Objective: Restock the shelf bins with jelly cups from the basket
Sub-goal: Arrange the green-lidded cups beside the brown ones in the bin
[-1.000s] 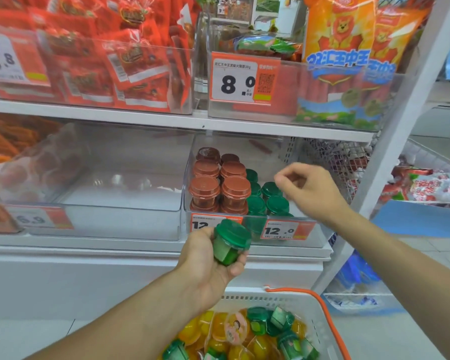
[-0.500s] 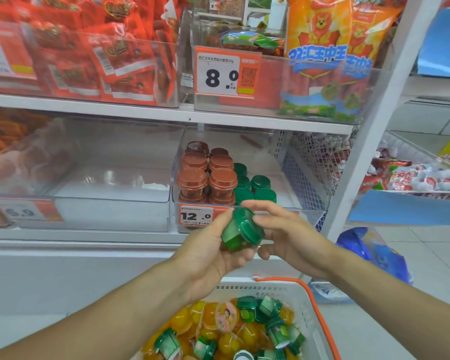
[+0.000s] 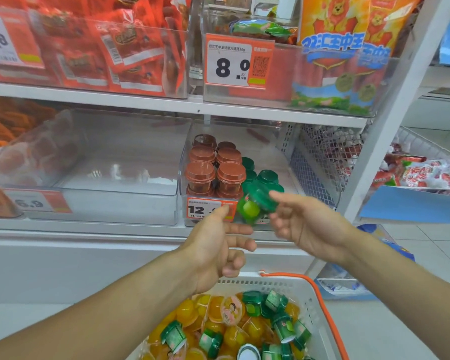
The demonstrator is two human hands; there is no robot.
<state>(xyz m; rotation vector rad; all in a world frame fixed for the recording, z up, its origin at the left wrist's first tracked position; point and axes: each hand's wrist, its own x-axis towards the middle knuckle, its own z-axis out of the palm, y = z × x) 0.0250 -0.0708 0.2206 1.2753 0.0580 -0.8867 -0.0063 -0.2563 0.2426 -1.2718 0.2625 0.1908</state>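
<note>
A green jelly cup hangs tilted and blurred in front of the clear shelf bin. My right hand pinches it by the lid side with fingertips and thumb. Just left of the cup, my left hand holds nothing, its fingers loosely spread. Inside the bin stand brown-lidded cups on the left and green-lidded cups on the right. At the bottom, the white basket with an orange handle holds several yellow and green jelly cups.
A clear bin with nothing visible inside sits left of the jelly bin. An upper shelf overhangs, carrying red snack packs and an 8.0 price tag. A white upright post and wire basket of wrapped sweets stand at right.
The green cup passed from my left hand to my right hand. My left hand let go and dropped slightly; my right hand came down from the bin and took the cup.
</note>
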